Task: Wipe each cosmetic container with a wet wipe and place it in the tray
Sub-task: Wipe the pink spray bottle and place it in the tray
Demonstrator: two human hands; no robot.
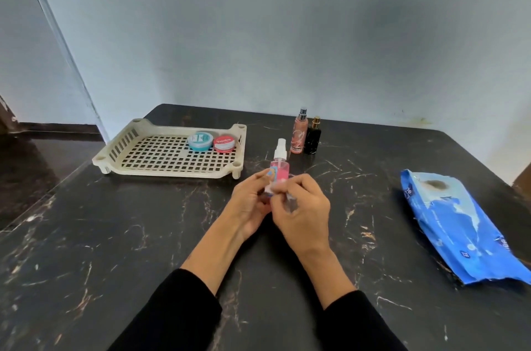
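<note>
My left hand (249,201) grips the pink bottle (278,175) low on its body, holding it upright above the table (143,264) so the sides stay free. My right hand (301,207) curls round a wipe (283,192), pressing it against the bottle's side to clean it. Two jars (211,142) already sit in the tray (129,161), near my left for the drop. Two bottles (304,135) wait behind; the pack (459,224) lies right, within reach.

Pink spray bottle (279,171) — upright, beside tray (172,172)
</note>
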